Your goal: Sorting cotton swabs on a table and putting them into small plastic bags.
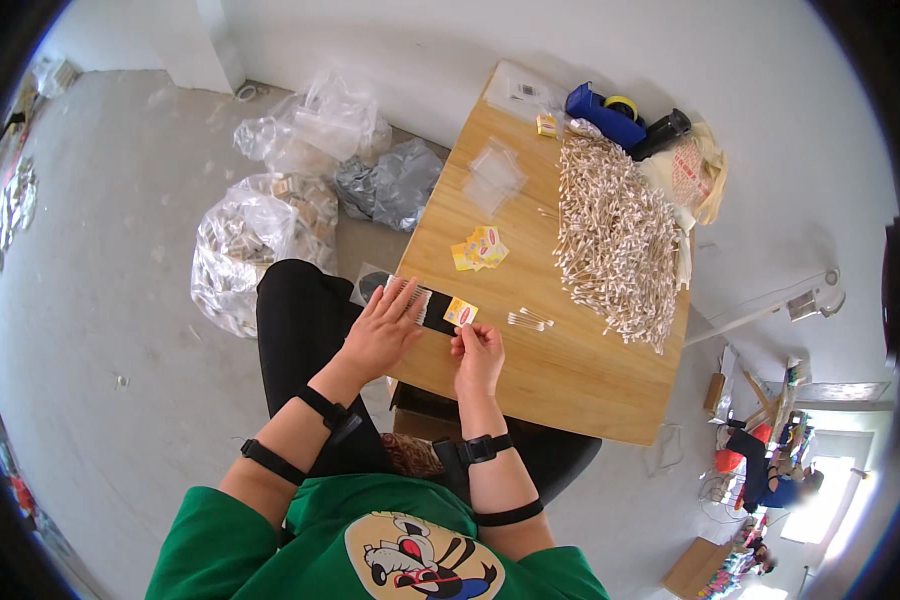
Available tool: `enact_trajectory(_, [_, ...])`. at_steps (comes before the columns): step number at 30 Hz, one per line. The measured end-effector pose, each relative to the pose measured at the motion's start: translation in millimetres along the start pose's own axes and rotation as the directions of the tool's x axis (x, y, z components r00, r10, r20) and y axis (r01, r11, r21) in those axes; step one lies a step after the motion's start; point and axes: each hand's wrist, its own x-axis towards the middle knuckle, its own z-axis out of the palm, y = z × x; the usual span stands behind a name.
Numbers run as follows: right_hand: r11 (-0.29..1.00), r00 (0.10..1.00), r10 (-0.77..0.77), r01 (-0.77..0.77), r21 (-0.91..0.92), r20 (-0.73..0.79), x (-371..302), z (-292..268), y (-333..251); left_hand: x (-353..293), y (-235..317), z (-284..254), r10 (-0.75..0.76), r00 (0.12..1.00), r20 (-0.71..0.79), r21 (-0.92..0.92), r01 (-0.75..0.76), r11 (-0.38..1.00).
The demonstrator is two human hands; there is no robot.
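My left hand (380, 330) lies flat with its fingers stretched over a row of cotton swabs (420, 303) at the table's left edge. Part of the row is hidden under it. Thumb and fingers of my right hand (480, 356) pinch the lower edge of a small yellow and white card (460, 312). Between the row and the card lies a black strip (437, 314). A few loose cotton swabs (530, 319) rest just right of the card. Farther back is a small stack of yellow cards (481, 249).
A large heap of cotton swabs (615, 235) covers the table's right part. Behind it stand a blue tape dispenser (607, 115) and a black cylinder (667, 131). Clear plastic bags (494, 177) lie on the wooden table (580, 385). Filled bags (260, 240) sit on the floor at left.
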Motion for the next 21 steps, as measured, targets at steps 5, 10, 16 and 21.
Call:
enact_trajectory(5, [0.999,0.999,-0.032,0.031,0.015,0.026,-3.5,-0.1,1.6,-1.8,0.8,3.0,0.000,1.000,-0.002,0.065,0.000,0.998])
enact_trajectory(10, [0.999,0.999,-0.023,0.024,-0.031,0.027,-3.1,5.7,3.1,-1.3,4.7,4.1,-0.014,1.000,-0.026,0.040,0.015,0.999])
enact_trajectory(16, [0.969,0.990,-0.130,0.137,-0.207,0.048,3.2,28.4,12.9,11.9,-10.2,3.8,-0.194,0.946,-0.261,-0.541,0.024,0.841])
enact_trajectory(21, [0.802,0.929,-0.356,0.358,-0.478,0.098,1.2,40.1,20.8,22.0,-18.3,4.0,-0.408,0.903,-0.134,-0.877,0.084,0.474])
